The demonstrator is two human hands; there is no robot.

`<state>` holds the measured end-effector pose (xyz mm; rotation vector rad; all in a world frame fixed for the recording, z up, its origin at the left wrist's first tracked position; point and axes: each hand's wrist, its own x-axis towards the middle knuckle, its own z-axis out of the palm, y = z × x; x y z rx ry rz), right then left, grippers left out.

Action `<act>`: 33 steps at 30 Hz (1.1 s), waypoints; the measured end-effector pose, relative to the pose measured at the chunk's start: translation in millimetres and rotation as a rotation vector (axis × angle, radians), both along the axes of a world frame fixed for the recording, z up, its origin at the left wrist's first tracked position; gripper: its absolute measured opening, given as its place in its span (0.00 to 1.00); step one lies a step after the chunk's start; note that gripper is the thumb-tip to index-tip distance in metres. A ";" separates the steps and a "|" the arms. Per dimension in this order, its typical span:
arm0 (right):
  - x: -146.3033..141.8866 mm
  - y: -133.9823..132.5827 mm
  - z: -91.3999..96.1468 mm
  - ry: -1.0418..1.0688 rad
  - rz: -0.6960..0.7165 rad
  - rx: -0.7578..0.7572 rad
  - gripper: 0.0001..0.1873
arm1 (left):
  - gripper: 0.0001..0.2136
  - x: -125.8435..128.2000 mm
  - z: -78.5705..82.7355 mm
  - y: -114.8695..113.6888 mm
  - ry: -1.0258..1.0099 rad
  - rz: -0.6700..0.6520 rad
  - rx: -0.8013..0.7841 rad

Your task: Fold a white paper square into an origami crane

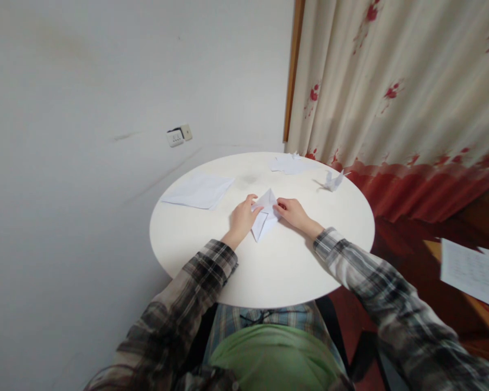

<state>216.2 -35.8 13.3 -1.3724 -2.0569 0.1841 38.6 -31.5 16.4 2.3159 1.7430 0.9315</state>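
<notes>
A folded white paper lies near the middle of the round white table, with one point toward the far side and another toward me. My left hand grips its left edge, thumb laid over the paper and fingers bent at the edge. Opposite, my right hand pinches the right edge between thumb and curled fingers. Part of each side of the paper is hidden under the fingers. Beyond my right hand stands a folded paper crane.
White paper sheets lie at the table's left. More paper rests at the far edge of the table. A wall socket is at the left, a flowered curtain behind. Written sheets lie off to the right.
</notes>
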 end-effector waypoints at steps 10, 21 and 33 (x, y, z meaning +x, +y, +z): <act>-1.0 -0.8 -1.3 -0.061 0.063 -0.043 0.08 | 0.12 -3.8 -4.4 5.7 0.112 -0.011 -0.051; -0.6 1.0 -3.7 -0.116 0.116 -0.042 0.07 | 0.12 -4.5 -5.9 5.4 0.134 0.055 -0.051; -0.8 0.1 -3.7 -0.100 0.126 -0.058 0.07 | 0.13 -3.4 -3.8 3.0 0.061 0.058 -0.058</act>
